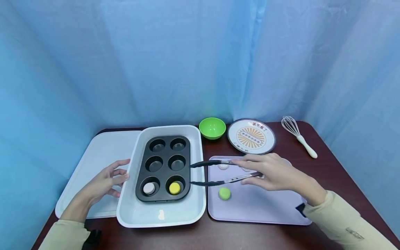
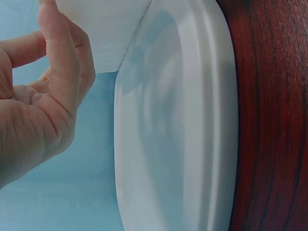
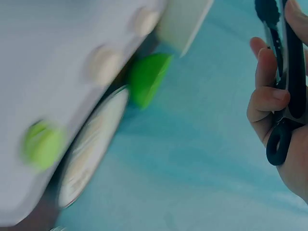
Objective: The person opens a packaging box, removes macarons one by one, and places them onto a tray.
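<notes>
My right hand [image 1: 272,172] grips black-and-steel tongs [image 1: 237,178], their arms spread with nothing between the tips. The tips overlap the right rim of a deep white tray [image 1: 160,220]. Inside it lies a dark muffin tin [image 1: 165,176]; its front cups hold a pale macaron [image 1: 149,188] and a yellow macaron [image 1: 174,188]. My left hand [image 1: 104,180], fingers loosely bent, is at that tray's left rim. Beneath the tongs, a purple tray [image 1: 259,208] bears a green macaron [image 1: 224,193] and whitish macarons [image 1: 223,166]. The right wrist view shows a blurred green macaron [image 3: 43,144] on that tray.
A flat white tray [image 1: 103,149] lies at the left, partly under the deep one. Along the back stand a green bowl [image 1: 212,128] and a patterned plate [image 1: 251,136]. A whisk [image 1: 299,136] lies at the back right. Blue curtains [image 1: 187,62] surround the brown table [image 1: 218,236].
</notes>
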Available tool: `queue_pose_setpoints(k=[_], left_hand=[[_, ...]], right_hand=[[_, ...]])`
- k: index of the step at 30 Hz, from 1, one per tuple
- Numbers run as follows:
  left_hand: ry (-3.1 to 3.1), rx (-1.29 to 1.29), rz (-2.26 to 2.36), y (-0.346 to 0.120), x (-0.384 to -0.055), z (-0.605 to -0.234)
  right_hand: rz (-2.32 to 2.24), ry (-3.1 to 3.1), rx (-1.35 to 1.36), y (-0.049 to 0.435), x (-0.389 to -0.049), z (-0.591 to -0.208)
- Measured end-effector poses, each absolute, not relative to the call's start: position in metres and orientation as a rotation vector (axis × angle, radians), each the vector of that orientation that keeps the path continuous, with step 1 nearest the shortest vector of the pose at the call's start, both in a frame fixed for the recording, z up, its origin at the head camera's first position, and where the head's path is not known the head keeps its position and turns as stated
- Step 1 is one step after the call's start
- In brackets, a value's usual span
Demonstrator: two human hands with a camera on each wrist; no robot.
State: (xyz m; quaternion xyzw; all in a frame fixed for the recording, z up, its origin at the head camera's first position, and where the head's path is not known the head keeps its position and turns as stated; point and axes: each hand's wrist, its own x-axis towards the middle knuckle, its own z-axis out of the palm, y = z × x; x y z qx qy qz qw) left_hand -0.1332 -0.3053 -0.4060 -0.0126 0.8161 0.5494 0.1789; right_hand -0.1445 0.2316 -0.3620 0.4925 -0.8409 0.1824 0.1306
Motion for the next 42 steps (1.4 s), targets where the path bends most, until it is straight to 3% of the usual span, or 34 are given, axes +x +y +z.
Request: queue_pose_setpoints(k=[8,17,42], left_hand=[[2.32,-0.029,1.538,-0.303,-0.133,-0.408],[2.304,-0.035,1.54,-0.302,-0.134,-0.406],[2.289,-0.015,1.565,-0.305,-0.132,-0.405]], right_hand=[[0.314,-2.415,1.611,0.153,-0.156,-0.336],[-0.095,-2.498,1.627,0.087,-0.16,-0.327],[-0.39,-2.717,1.569,0.018,-0.156,-0.332]])
